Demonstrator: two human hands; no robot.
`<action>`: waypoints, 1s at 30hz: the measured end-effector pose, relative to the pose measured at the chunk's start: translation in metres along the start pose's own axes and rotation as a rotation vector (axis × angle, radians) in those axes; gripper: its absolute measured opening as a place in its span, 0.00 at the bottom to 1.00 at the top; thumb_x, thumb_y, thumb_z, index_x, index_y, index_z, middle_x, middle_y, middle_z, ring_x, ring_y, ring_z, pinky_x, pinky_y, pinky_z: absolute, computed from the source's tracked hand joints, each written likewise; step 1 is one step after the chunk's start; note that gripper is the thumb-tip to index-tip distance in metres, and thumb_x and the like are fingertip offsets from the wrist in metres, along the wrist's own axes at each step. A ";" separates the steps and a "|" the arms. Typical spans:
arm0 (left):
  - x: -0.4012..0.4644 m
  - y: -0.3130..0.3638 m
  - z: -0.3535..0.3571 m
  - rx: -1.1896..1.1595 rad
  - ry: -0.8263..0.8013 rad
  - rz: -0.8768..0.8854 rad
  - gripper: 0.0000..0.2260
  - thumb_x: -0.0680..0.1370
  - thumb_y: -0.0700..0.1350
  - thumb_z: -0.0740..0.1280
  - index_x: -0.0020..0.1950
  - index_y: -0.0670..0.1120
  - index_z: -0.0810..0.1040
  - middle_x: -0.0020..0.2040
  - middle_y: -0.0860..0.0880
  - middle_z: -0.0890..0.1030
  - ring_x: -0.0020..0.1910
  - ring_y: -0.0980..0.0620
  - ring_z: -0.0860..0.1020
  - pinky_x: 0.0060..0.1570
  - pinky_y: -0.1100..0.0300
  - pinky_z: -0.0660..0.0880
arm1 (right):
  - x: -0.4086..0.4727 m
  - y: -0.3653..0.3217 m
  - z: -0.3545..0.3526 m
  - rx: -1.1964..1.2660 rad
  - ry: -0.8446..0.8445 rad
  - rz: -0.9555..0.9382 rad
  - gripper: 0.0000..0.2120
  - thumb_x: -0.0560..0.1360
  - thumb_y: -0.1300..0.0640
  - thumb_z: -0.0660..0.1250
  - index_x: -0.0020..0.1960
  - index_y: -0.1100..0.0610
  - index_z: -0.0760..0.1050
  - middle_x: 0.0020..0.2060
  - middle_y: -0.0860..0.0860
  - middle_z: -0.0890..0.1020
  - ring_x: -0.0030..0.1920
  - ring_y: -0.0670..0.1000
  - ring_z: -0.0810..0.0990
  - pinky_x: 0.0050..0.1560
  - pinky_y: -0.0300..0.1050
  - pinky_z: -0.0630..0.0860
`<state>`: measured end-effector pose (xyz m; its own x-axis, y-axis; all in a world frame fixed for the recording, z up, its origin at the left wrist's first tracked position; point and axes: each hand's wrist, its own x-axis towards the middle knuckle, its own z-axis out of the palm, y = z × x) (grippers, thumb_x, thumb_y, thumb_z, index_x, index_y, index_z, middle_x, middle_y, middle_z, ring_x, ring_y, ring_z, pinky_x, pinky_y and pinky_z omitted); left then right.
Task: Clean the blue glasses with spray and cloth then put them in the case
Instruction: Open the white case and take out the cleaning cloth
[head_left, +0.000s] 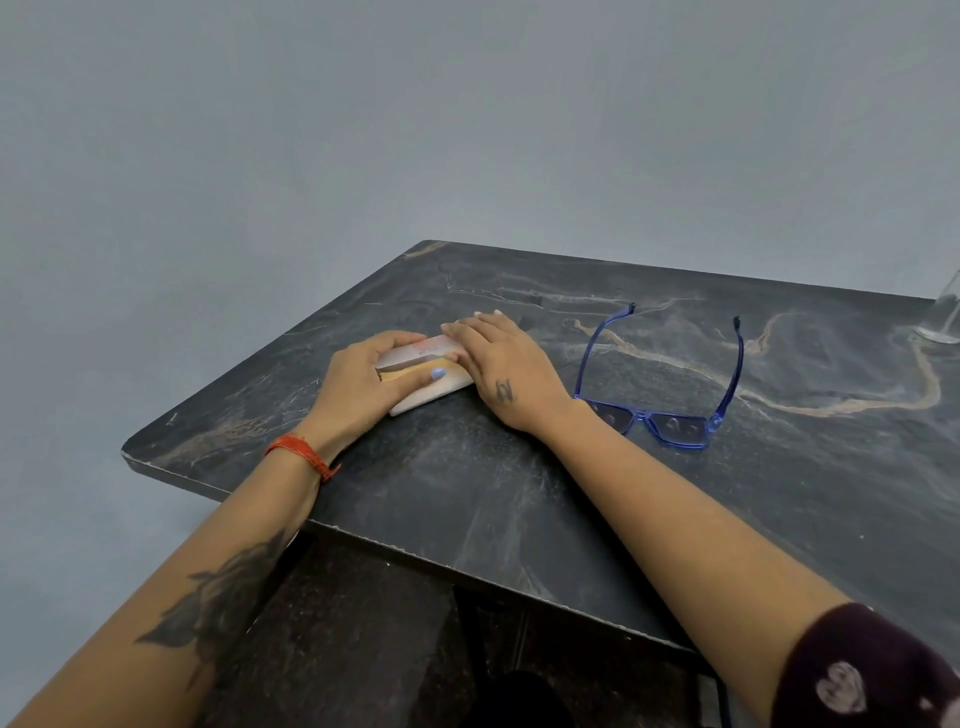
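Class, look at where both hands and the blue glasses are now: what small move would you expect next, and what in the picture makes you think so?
Probably lifting the lid of the case fully open. Both hands are on it: the left hand grips its near end, thumb at the seam, and the right hand rests across its far end. A narrow gap already shows. The glasses lie untouched, arms unfolded, on the table.

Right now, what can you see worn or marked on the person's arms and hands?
The left hand has a pale blue painted thumbnail, an orange-red thread band on its wrist and a large dark tattoo along the forearm. The right hand has a small dark tattoo on its back; its arm ends in a dark maroon sleeve with pale heart shapes.
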<state>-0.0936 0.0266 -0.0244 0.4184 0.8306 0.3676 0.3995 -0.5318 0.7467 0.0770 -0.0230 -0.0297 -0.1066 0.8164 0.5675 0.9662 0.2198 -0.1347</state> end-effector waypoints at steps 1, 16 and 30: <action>0.000 0.000 0.001 0.006 0.008 0.007 0.16 0.71 0.53 0.71 0.57 0.52 0.79 0.55 0.54 0.80 0.55 0.56 0.75 0.52 0.66 0.68 | -0.001 -0.001 0.001 0.015 -0.008 0.015 0.18 0.80 0.51 0.56 0.66 0.60 0.70 0.62 0.56 0.76 0.67 0.57 0.68 0.71 0.47 0.53; 0.006 0.002 0.004 -0.057 0.151 -0.087 0.13 0.75 0.57 0.64 0.46 0.50 0.80 0.46 0.51 0.80 0.46 0.53 0.75 0.40 0.64 0.68 | -0.009 -0.014 -0.007 0.040 0.214 0.113 0.08 0.70 0.56 0.71 0.43 0.59 0.76 0.42 0.54 0.78 0.45 0.55 0.74 0.43 0.42 0.67; 0.007 0.007 0.005 0.028 0.295 -0.049 0.15 0.75 0.54 0.66 0.42 0.42 0.79 0.37 0.49 0.79 0.36 0.52 0.73 0.31 0.72 0.64 | 0.005 -0.019 -0.016 0.188 -0.031 0.343 0.14 0.75 0.53 0.64 0.57 0.57 0.78 0.54 0.54 0.79 0.56 0.53 0.75 0.53 0.43 0.68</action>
<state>-0.0835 0.0283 -0.0197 0.1448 0.8655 0.4795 0.4372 -0.4907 0.7537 0.0617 -0.0311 -0.0113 0.2051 0.8746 0.4394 0.8874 0.0232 -0.4604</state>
